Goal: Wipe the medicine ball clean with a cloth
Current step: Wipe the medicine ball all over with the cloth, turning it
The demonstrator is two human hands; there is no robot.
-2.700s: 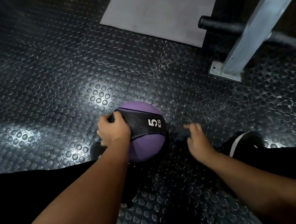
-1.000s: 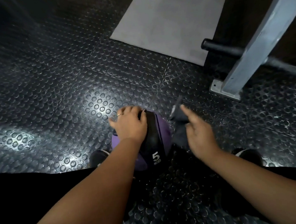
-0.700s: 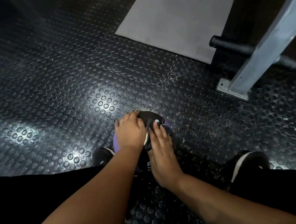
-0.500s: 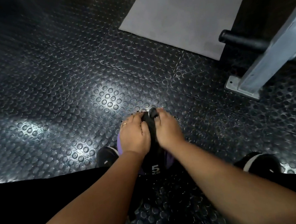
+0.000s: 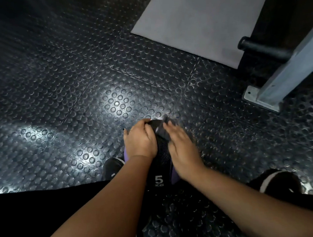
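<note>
A purple medicine ball [image 5: 174,174] with a black band marked "5 KG" sits on the floor between my feet, mostly covered by my hands. My left hand [image 5: 139,140] lies on its top left, fingers curled over the far side, holding it steady. My right hand [image 5: 183,149] lies on the ball's top right with fingers stretched out, pressing a dark grey cloth [image 5: 162,130] against the band. The cloth's end sticks out past my fingertips, and the hand is blurred by motion.
The floor is black studded rubber. A grey mat [image 5: 197,18] lies at the back right. A grey steel post with a bolted foot plate [image 5: 260,97] and a black bar [image 5: 261,47] stand to the right. My shoes [image 5: 113,166] [image 5: 276,181] flank the ball.
My right hand picked the cloth up off the floor and brought it onto the ball. It now slides over the top with its fingers flatter than before. My left hand shifted from the band to the top.
</note>
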